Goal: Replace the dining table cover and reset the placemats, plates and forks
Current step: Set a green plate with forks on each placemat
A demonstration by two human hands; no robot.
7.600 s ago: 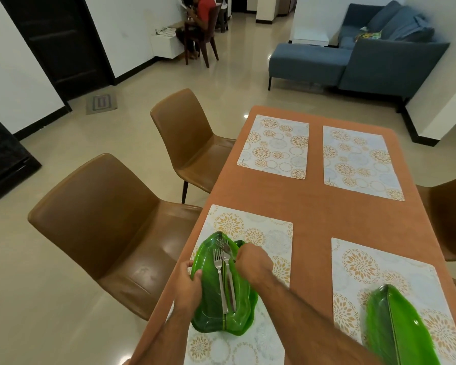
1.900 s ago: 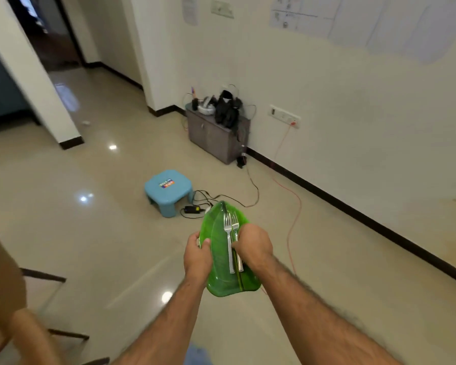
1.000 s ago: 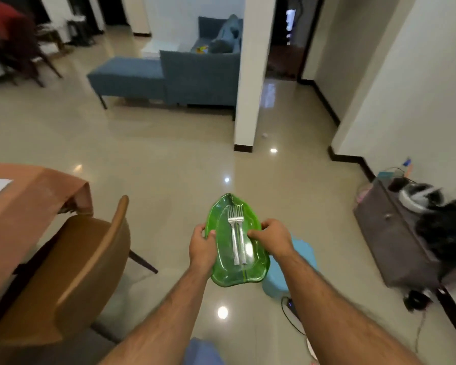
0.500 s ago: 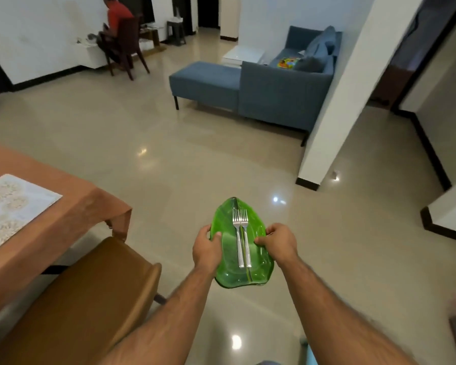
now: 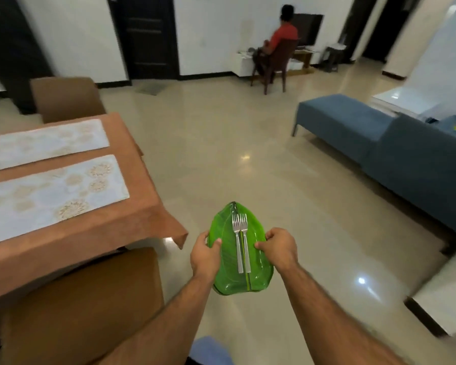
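Note:
A green leaf-shaped plate (image 5: 228, 280) is held over the floor, just right of the dining table's corner. My left hand (image 5: 204, 255) grips its left rim and my right hand (image 5: 278, 247) grips its right rim. Two silver forks (image 5: 240, 241) lie side by side along the plate's middle, tines pointing away from me. The dining table (image 5: 132, 219) at left wears an orange-brown cover. Two patterned white placemats lie on it, the nearer placemat (image 5: 50, 192) and the farther placemat (image 5: 48, 143), both bare.
A brown chair (image 5: 84, 306) is tucked under the table's near side and another brown chair (image 5: 66, 98) stands at its far side. A blue sofa (image 5: 395, 151) fills the right. A person sits on a chair (image 5: 277, 60) at a desk by the far wall.
The view has swung left, so the table now shows both placemats and lies closer. Both hands keep the same hold on the plate, and the forks have not shifted.

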